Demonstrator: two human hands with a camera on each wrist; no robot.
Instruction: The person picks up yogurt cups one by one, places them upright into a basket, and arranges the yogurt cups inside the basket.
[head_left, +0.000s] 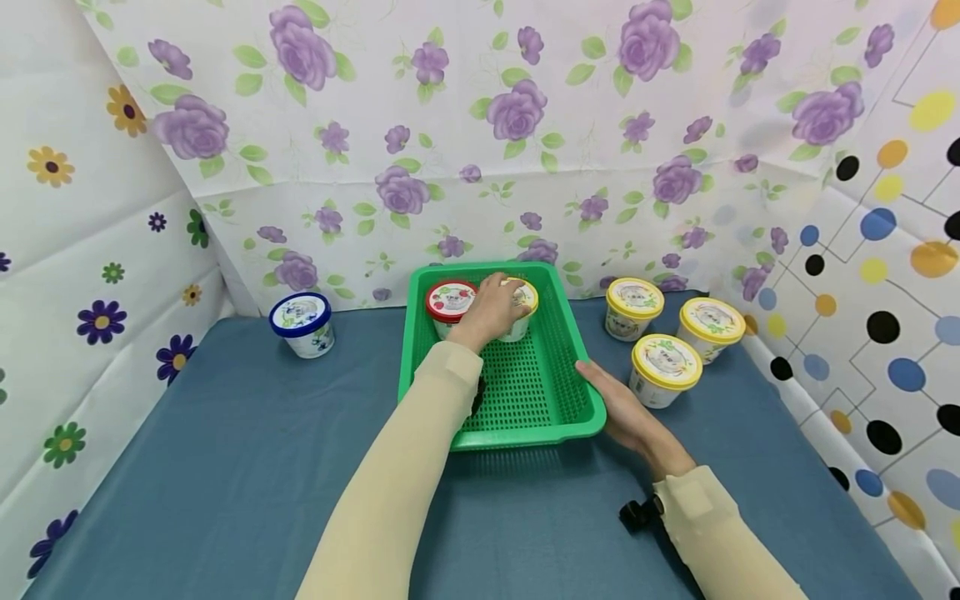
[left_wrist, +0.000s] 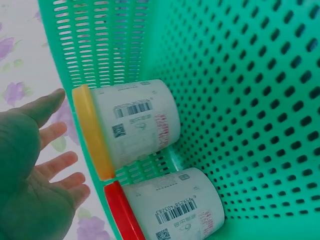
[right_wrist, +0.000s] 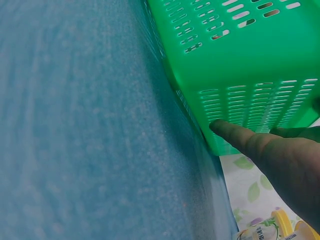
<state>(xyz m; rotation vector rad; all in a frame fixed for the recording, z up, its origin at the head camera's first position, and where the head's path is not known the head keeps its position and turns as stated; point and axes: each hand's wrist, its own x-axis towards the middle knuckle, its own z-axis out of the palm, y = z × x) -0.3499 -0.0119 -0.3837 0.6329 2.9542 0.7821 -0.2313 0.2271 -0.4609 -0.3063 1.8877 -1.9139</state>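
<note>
A green plastic basket (head_left: 517,437) stands on the table, holding a red-lidded tub (head_left: 448,302) and a yellow-lidded tub (head_left: 528,297) side by side at its far end. Over these tubs is my left hand (head_left: 491,315). In the left wrist view its fingers are spread loosely, just off the yellow lid (left_wrist: 92,132), and hold nothing. On the basket's right side, my right hand (head_left: 630,421) grips the wall, a digit over the rim. The right wrist view has one straight finger (right_wrist: 240,137) pressed against the slotted outer wall.
Three yellow-lidded tubs, at the back (head_left: 634,308), far right (head_left: 711,325) and front (head_left: 666,371), stand right of the basket. A blue-lidded tub (head_left: 302,325) stands to the left. Flowered cloth (head_left: 465,183) hangs behind the blue-covered table (head_left: 247,467).
</note>
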